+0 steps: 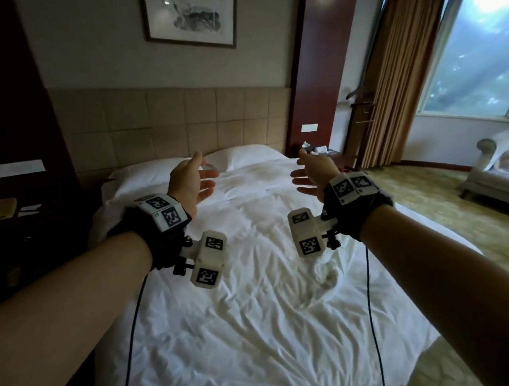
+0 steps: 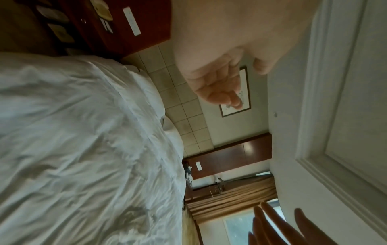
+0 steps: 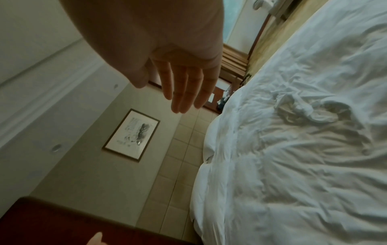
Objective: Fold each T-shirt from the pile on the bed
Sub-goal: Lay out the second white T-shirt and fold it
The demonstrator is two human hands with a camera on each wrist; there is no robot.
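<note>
The two forearms came nearest the lens, each strapped with a black band carrying marker-printed blocks, cables hanging from them toward the bed (image 1: 264, 334). Above the middle of the bed the left hand (image 1: 190, 183) and right hand (image 1: 311, 175) hung in the air, palms turned toward each other, fingers loose and grasping nothing. They seemed raised that way as a starting pose rather than for any grip, since nothing lay between them.

No pile of T-shirts could be made out on the bed in any view; only the rumpled white duvet showed, with a bunched knot of cloth (image 1: 326, 271) below the right wrist, and whether that was a garment or just bedding could not be told. Two pillows (image 1: 244, 157) lay at the head of the bed against the padded headboard (image 1: 160, 121).

The right wrist view showed the straight fingers (image 3: 184, 86) and that knot (image 3: 301, 107) more plainly. The left wrist view showed its fingers (image 2: 220, 89) slightly curled, and the ceiling moulding, which the head view missed.
</note>
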